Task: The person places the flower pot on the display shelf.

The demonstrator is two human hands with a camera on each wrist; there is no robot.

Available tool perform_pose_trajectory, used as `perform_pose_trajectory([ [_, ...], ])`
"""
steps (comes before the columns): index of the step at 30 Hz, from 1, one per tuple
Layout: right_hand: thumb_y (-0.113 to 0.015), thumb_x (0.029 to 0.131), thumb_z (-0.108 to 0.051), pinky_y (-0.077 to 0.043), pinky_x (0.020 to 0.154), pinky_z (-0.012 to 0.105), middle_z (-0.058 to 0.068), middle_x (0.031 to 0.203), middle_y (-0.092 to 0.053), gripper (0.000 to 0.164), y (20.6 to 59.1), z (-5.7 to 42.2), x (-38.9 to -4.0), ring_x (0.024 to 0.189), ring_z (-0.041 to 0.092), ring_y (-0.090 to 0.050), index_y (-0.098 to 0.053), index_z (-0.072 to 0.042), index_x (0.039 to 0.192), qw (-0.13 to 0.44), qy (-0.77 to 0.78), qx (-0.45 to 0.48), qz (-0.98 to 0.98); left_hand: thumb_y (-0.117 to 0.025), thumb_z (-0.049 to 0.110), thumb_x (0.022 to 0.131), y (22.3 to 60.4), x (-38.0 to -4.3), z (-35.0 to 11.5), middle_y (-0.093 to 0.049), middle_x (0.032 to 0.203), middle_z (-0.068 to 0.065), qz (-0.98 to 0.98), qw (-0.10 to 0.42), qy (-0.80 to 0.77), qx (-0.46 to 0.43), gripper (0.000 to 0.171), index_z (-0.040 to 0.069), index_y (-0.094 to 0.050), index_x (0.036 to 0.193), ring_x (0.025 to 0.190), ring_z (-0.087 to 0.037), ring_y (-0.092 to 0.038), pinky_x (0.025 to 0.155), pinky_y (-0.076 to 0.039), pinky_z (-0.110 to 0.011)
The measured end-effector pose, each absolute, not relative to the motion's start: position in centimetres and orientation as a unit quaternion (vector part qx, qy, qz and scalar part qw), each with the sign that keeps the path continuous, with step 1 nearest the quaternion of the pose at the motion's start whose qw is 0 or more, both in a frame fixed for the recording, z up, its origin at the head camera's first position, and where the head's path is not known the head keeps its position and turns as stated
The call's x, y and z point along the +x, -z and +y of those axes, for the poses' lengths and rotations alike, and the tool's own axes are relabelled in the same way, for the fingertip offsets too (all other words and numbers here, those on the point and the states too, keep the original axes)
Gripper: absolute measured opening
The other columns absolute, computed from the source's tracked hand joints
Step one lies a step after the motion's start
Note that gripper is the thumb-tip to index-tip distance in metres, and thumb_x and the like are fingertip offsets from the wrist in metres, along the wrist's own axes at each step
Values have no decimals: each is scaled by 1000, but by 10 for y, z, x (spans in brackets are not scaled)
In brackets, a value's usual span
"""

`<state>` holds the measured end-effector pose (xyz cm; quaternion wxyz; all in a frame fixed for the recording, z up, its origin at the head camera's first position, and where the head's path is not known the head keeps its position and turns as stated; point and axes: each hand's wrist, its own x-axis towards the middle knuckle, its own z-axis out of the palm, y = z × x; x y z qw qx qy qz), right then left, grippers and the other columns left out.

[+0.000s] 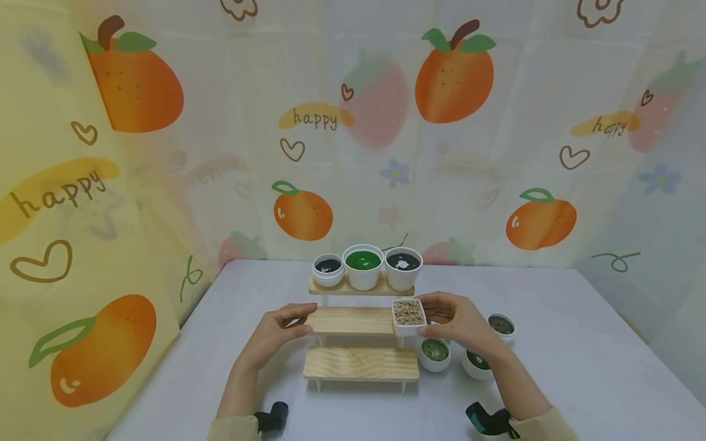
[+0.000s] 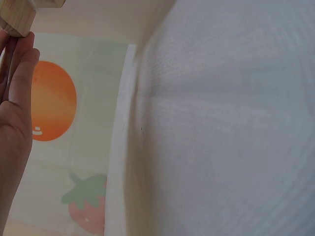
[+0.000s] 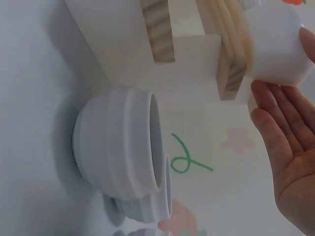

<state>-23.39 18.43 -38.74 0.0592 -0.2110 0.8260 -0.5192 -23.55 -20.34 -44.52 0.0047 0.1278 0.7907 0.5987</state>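
right hand (image 1: 462,318) pinches the square pot (image 1: 409,314) at the right edge of the middle shelf (image 1: 349,320); left hand (image 1: 276,331) pinches that shelf's left edge. risk: a rightward slip could drop the pot onto the green-filled pot (image 1: 435,353) below; uneven pressure could skew the shelf.

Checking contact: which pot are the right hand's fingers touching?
The square white pot at the right end of the middle shelf; the other pots are round.

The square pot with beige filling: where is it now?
In the head view, the square pot is at the right end of the middle shelf, held by the right hand.
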Motion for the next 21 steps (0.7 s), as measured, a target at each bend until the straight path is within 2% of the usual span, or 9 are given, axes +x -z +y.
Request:
perform_pose_trajectory([
  [10, -81, 81, -18, -57, 89, 24, 23, 126, -65, 58, 388, 161, -234, 110, 27, -67, -58, 2, 130, 69, 539, -230, 807, -80, 24, 82, 445, -236, -203, -66, 131, -2, 783, 11, -609, 127, 46, 17, -69, 126, 116, 3, -59, 101, -44, -10],
  [16, -81, 80, -19, -58, 90, 27, 21, 125, -66, 58, 387, 141, -236, 111, 28, -67, -59, 0, 130, 74, 549, -226, 802, -80, 21, 82, 445, -235, -204, -67, 129, -4, 781, 6, -610, 131, 46, 14, -68, 126, 116, 4, -59, 101, -44, -10],
  [21, -82, 78, -16, -59, 89, 29, 23, 121, -68, 58, 386, 124, -239, 109, 31, -69, -60, 2, 129, 75, 572, -232, 783, -80, 20, 82, 446, -236, -204, -67, 130, -7, 780, 3, -610, 140, 48, 9, -67, 127, 114, 5, -60, 100, -47, -11],
])
